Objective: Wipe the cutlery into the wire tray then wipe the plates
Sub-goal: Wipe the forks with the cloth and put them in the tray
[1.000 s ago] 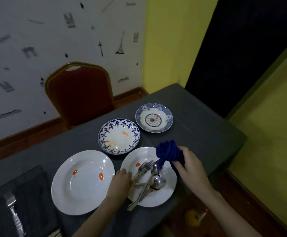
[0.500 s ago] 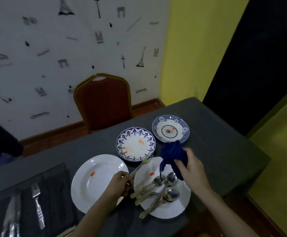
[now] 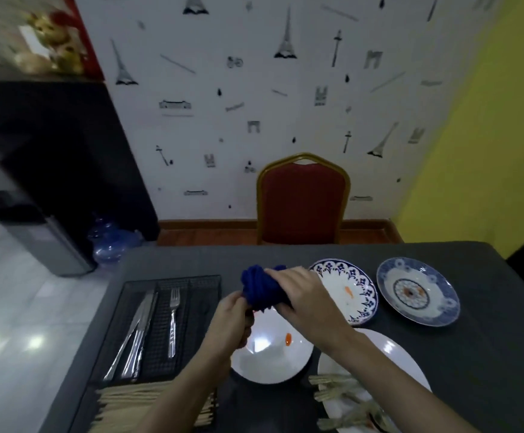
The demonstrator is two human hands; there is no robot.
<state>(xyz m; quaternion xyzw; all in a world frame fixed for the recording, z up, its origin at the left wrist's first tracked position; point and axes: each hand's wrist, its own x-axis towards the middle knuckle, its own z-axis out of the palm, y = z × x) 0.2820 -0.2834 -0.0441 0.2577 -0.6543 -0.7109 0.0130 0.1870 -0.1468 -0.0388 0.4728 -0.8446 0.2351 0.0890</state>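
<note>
both hands (image 3: 301, 295) gripping blue cloth (image 3: 262, 292)

Dim indoors, muddy colours. Glare patches on the floor (image 3: 8, 342) at left and a bright reflection on the white plate (image 3: 270, 354). Motion-blurred shelf ornaments (image 3: 51, 42) top left; soft cutlery (image 3: 348, 401) at the bottom edge. Wide-angle bending at the borders.

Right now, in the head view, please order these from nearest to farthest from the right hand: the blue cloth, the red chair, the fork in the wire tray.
1. Blue cloth: gripped by the right hand.
2. Fork: left, lying in the wire tray.
3. Red chair: beyond the table's far edge.
</note>
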